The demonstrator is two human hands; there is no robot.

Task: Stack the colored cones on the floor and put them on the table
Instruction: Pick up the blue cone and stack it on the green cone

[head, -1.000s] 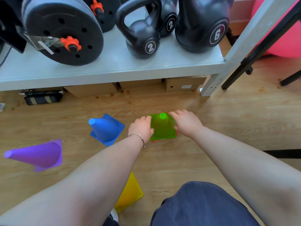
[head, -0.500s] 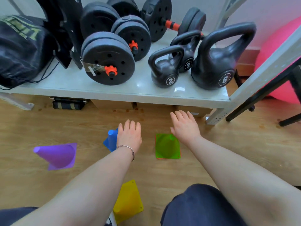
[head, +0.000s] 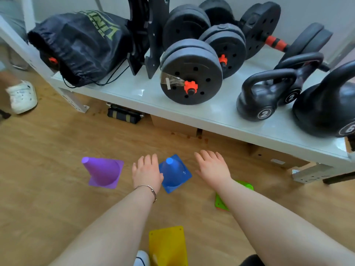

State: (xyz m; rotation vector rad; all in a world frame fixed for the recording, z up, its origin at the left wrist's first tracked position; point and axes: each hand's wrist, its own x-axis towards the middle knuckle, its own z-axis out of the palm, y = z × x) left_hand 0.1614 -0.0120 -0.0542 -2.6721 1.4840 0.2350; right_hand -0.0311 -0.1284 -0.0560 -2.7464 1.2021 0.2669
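A blue cone [head: 175, 172] stands upright on the wooden floor between my hands. My left hand [head: 147, 172] is open, its thumb side touching the cone's left base. My right hand [head: 212, 166] is open, a short gap to the cone's right. A purple cone [head: 103, 172] stands to the left. The green cone [head: 221, 201], with an orange edge showing under it, is mostly hidden beneath my right forearm. A yellow cone [head: 169, 245] sits near my feet. The low white table [head: 217, 116] runs across the back.
The table carries a black bag [head: 80, 45], dumbbells [head: 192, 73] and kettlebells [head: 263, 96]. Cardboard boxes [head: 174, 127] and a strapped bundle [head: 123, 115] lie under it. Another person's white shoe [head: 22, 96] is at the far left.
Both hands let go of the green cone and moved left to either side of the blue cone. The view swung left and upward.
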